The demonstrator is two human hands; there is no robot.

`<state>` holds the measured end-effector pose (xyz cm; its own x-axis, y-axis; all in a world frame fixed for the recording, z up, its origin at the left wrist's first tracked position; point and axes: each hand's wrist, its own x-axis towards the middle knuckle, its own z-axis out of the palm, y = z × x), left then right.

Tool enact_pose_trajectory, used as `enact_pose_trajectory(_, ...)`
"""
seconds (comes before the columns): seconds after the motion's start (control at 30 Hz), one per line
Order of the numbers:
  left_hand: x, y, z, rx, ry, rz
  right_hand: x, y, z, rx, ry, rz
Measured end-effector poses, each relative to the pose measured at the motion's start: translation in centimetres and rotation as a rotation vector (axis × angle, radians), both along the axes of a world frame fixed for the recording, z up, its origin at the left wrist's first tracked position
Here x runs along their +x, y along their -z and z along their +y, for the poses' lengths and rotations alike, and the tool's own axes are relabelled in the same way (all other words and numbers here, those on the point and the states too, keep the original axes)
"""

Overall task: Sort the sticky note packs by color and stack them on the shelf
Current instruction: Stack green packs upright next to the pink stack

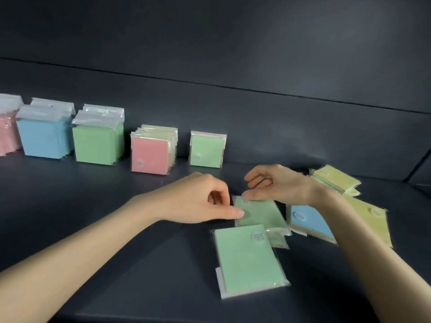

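Both hands are on the green sticky note pack [258, 214] lying flat on the shelf [116, 217] just right of center. The left hand [200, 199] pinches its left edge with curled fingers, while the right hand [277, 185] has its thumb on the far corner, and I can't tell if it actually grips. My guess is it's headed for the small green stack [206, 149] standing at the back, while another green pack [247, 257], a blue pack [312, 220] and yellow packs [370, 217] lie loose, waiting.
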<state>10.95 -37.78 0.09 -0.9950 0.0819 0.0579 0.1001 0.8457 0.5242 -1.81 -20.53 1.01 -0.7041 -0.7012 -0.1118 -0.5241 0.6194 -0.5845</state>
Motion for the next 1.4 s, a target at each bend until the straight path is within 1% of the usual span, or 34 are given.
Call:
enact_pose_trajectory(0.07, 0.9, 0.1, 0.6, -0.021, 0.009, -0.119, 0.3, -0.2, 0.4, 0.058, -0.031, -0.029)
enact_pose_trajectory(0.13, 1.4, 0.1, 1.0, -0.037, 0.019, -0.188, 0.5, -0.3, 0.8, 0.109, -0.066, -0.049)
enact_pose_trajectory(0.23, 1.7, 0.2, 1.6, -0.018, 0.042, -0.204, 0.8, -0.3, 1.2, 0.205, -0.104, -0.020)
enact_pose_trajectory(0.33, 1.7, 0.4, 1.3, 0.119, 0.051, -0.216, 0.9, -0.3, 1.5, 0.187, -0.097, -0.026)
enact_pose_trajectory(0.47, 1.5, 0.5, -0.1, 0.296, -0.027, -0.215, 0.8, -0.5, 1.8, -0.011, -0.017, -0.078)
enact_pose_trajectory(0.57, 1.4, 0.8, -1.5, 0.490, -0.127, -0.199, 0.5, -0.5, 1.8, -0.181, 0.050, -0.121)
enact_pose_trajectory(0.63, 1.4, 0.8, -2.3, 0.582, -0.189, -0.157, 0.2, -0.4, 1.8, -0.299, 0.090, -0.169)
enact_pose_trajectory(0.73, 1.2, 1.0, -2.9, 0.696, -0.298, -0.044, -0.1, -0.3, 1.6, -0.454, 0.187, -0.153)
enact_pose_trajectory(0.8, 1.0, 1.2, -3.0, 0.772, -0.403, 0.027, -0.1, -0.5, 1.4, -0.606, 0.252, -0.167)
enact_pose_trajectory(0.87, 0.8, 1.6, -2.8, 0.849, -0.476, 0.069, -0.1, -0.8, 1.4, -0.739, 0.267, -0.210)
enact_pose_trajectory(0.9, 0.8, 1.7, -2.5, 0.897, -0.486, 0.075, 0.1, -0.9, 1.4, -0.775, 0.246, -0.241)
enact_pose_trajectory(0.93, 0.8, 1.8, -2.3, 0.949, -0.480, 0.074, 0.2, -1.0, 1.4, -0.785, 0.207, -0.265)
enact_pose_trajectory(1.0, 0.8, 1.8, -1.6, 1.056, -0.447, 0.065, 0.7, -0.6, 1.1, -0.731, 0.111, -0.272)
enact_pose_trajectory(1.07, 0.9, 1.8, -1.0, 1.169, -0.397, 0.057, 1.3, -0.2, 0.6, -0.641, 0.040, -0.239)
enact_pose_trajectory(1.13, 1.0, 1.8, -0.3, 1.230, -0.336, 0.049, 1.7, 0.1, 0.2, -0.585, 0.003, -0.201)
enact_pose_trajectory(1.23, 1.3, 2.0, 0.4, 1.143, -0.269, 0.028, 2.2, 0.4, -0.3, -0.547, -0.038, -0.163)
enact_pose_trajectory(1.33, 1.2, 2.2, 0.6, 1.051, -0.312, 0.051, 2.4, 0.9, -1.0, -0.492, -0.007, -0.050)
enact_pose_trajectory(1.4, 1.0, 2.2, 0.4, 1.058, -0.349, 0.080, 2.5, 1.1, -1.4, -0.521, 0.065, -0.067)
